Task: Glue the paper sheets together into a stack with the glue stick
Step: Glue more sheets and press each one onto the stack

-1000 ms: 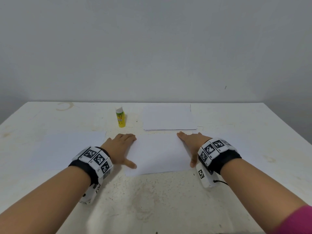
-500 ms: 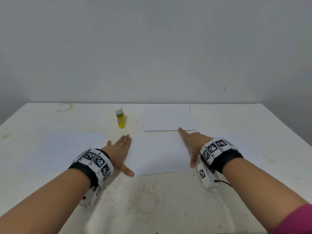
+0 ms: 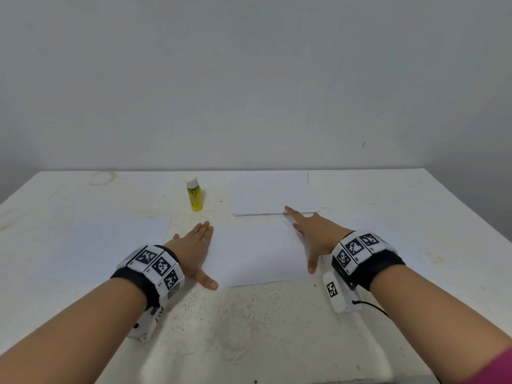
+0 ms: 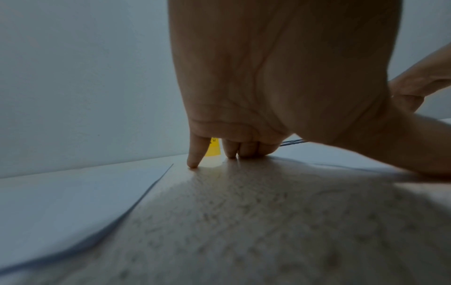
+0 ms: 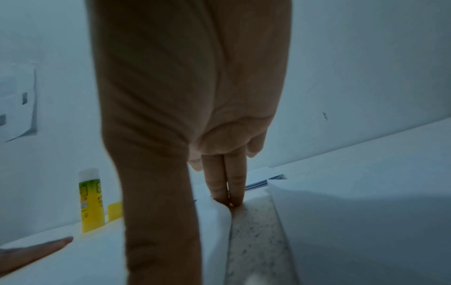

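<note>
White sheet [image 3: 257, 250] flat (plain, unmarked); left hand [image 3: 194, 249], right hand [image 3: 315, 236] flank it, fingers straight, grasping nothing.

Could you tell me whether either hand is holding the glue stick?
No, the glue stick stands alone on the table, apart from both hands.

I see a white sheet [image 3: 257, 250] lying flat at the table's middle, my flat hands at its side edges. Just beyond it sits a thin stack of sheets [image 3: 274, 194], edges slightly fanned. Another sheet [image 3: 110, 245] lies flat to the left. The yellow-green glue stick [image 3: 194, 194] stands upright, white cap on, left of the stack.
</note>
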A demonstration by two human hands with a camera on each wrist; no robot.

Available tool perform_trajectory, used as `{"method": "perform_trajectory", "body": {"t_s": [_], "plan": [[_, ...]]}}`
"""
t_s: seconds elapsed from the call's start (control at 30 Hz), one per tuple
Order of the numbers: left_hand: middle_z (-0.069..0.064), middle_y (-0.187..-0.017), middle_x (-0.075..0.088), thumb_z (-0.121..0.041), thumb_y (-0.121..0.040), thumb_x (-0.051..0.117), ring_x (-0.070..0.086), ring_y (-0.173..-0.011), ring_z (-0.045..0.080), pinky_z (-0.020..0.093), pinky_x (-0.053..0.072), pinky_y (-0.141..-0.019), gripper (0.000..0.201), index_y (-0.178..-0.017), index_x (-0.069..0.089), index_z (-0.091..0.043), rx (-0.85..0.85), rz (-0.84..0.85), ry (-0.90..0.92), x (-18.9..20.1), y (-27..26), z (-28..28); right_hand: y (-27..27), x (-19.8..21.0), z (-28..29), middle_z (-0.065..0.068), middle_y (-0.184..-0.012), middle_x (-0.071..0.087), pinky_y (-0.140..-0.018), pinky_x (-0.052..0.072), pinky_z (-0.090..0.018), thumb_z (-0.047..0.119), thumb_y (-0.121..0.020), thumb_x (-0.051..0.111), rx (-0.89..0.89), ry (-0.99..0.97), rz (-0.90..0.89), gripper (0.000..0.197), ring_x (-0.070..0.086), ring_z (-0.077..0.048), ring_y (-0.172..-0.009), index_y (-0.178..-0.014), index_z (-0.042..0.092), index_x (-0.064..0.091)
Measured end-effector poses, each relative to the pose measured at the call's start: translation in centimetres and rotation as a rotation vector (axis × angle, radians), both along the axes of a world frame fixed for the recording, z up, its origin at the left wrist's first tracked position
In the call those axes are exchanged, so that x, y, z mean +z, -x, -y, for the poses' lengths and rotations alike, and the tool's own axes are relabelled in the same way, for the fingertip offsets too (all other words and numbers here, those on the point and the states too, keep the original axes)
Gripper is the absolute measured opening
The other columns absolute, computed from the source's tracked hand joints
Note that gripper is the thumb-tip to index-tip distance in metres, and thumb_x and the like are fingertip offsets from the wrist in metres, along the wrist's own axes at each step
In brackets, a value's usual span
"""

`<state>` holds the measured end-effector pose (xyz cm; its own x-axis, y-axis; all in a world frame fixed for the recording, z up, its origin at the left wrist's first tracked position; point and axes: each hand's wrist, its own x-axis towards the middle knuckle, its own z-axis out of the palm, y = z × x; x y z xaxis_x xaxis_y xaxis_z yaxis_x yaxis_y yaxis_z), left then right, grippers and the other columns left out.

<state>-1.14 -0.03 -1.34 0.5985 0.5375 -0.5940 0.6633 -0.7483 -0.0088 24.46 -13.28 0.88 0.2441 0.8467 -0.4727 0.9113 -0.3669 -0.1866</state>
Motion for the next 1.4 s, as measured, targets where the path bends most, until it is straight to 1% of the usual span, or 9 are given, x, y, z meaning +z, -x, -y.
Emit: {"method": "perform_trajectory", "body": {"t_s": [0.13, 0.4, 0.53, 0.7, 0.87, 0.97, 1.1, 1.23, 1.4], "plan": [[0.008, -0.157, -0.026, -0.072, -0.065, 0.066, -0.017, -0.147, 0.020, 0.054, 0.008, -0.118, 0.140, -0.147, -0.023, -0.004, -0.004, 0.001, -0.004, 0.2, 0.0, 0.1, -0.8, 0.5, 0.7, 0.000, -0.150, 0.039, -0.106, 0.031, -0.030, 0.017, -0.057, 0.091, -0.045, -0.017, -0.140, 0.143, 0.036, -0.021, -0.137, -0.150, 0.025, -0.017], [0.006, -0.157, -0.026, -0.079, -0.048, 0.056, -0.017, -0.146, 0.018, 0.053, 0.008, -0.118, 0.147, -0.148, -0.023, -0.005, -0.001, -0.006, 0.003, 0.2, 0.1, 0.1, -0.5, 0.0, -0.6, 0.000, -0.158, 0.021, -0.114, 0.028, -0.036, 0.030, -0.060, 0.090, -0.021, -0.031, -0.074, 0.145, 0.029, -0.023, -0.141, -0.148, 0.016, -0.024], [0.007, -0.157, -0.027, -0.074, -0.062, 0.065, -0.017, -0.147, 0.019, 0.053, 0.008, -0.118, 0.141, -0.147, -0.023, -0.005, -0.008, 0.006, -0.008, 0.0, 0.1, 0.0, -0.2, -0.2, -1.0, -0.004, -0.155, 0.031, -0.113, 0.029, -0.037, 0.029, -0.057, 0.092, -0.042, -0.030, -0.042, 0.143, 0.026, -0.025, -0.142, -0.151, 0.011, -0.016], [0.007, -0.157, -0.027, -0.079, -0.051, 0.058, -0.017, -0.146, 0.019, 0.053, 0.008, -0.118, 0.146, -0.147, -0.023, -0.005, -0.010, -0.011, -0.008, 0.1, 0.1, 0.1, 0.0, -0.1, -0.8, -0.007, -0.150, 0.037, -0.111, 0.026, -0.040, 0.024, -0.061, 0.090, -0.043, -0.060, -0.001, 0.133, 0.016, -0.033, -0.144, -0.153, 0.013, -0.006], [0.006, -0.157, -0.026, -0.072, -0.063, 0.067, -0.017, -0.147, 0.018, 0.053, 0.009, -0.117, 0.140, -0.148, -0.022, -0.004, 0.005, 0.017, -0.016, 0.0, 0.1, 0.1, 0.2, 0.0, -0.9, -0.008, -0.146, 0.042, -0.109, 0.029, -0.041, 0.025, -0.061, 0.090, -0.038, -0.063, 0.030, 0.127, 0.020, -0.035, -0.142, -0.152, 0.012, 0.003], [0.006, -0.157, -0.025, -0.073, -0.062, 0.066, -0.017, -0.147, 0.018, 0.053, 0.008, -0.117, 0.141, -0.148, -0.022, -0.005, 0.004, 0.015, -0.014, 0.1, 0.1, 0.2, 0.2, 0.1, -1.0, -0.007, -0.144, 0.046, -0.113, 0.021, -0.038, 0.027, -0.063, 0.089, -0.031, -0.071, 0.034, 0.122, 0.019, -0.035, -0.143, -0.152, 0.011, 0.006], [0.006, -0.157, -0.026, -0.081, -0.050, 0.058, -0.017, -0.147, 0.018, 0.054, 0.008, -0.118, 0.148, -0.147, -0.023, -0.005, -0.001, 0.012, -0.006, 0.0, 0.2, 0.0, -0.3, 0.6, -1.1, -0.003, -0.147, 0.044, -0.117, 0.004, -0.037, 0.033, -0.064, 0.087, -0.045, -0.120, -0.031, 0.119, 0.027, -0.025, -0.142, -0.152, 0.014, 0.009], [0.006, -0.157, -0.026, -0.088, -0.030, 0.041, -0.017, -0.147, 0.017, 0.053, 0.009, -0.117, 0.157, -0.147, -0.023, -0.005, -0.003, -0.001, 0.000, 0.1, 0.2, 0.0, -0.9, -0.1, -1.1, -0.002, -0.155, 0.030, -0.118, 0.015, -0.037, 0.040, -0.069, 0.083, -0.104, -0.157, -0.103, 0.121, 0.027, -0.023, -0.142, -0.153, 0.010, 0.000], [0.006, -0.156, -0.027, -0.075, -0.063, 0.063, -0.017, -0.146, 0.018, 0.052, 0.008, -0.117, 0.140, -0.147, -0.023, -0.005, -0.013, 0.017, -0.014, -0.3, 0.2, -0.1, -0.4, -0.9, -1.0, -0.003, -0.153, 0.034, -0.114, 0.026, -0.035, 0.038, -0.069, 0.083, -0.103, -0.143, -0.085, 0.123, 0.028, -0.025, -0.142, -0.153, 0.008, -0.002]]}}
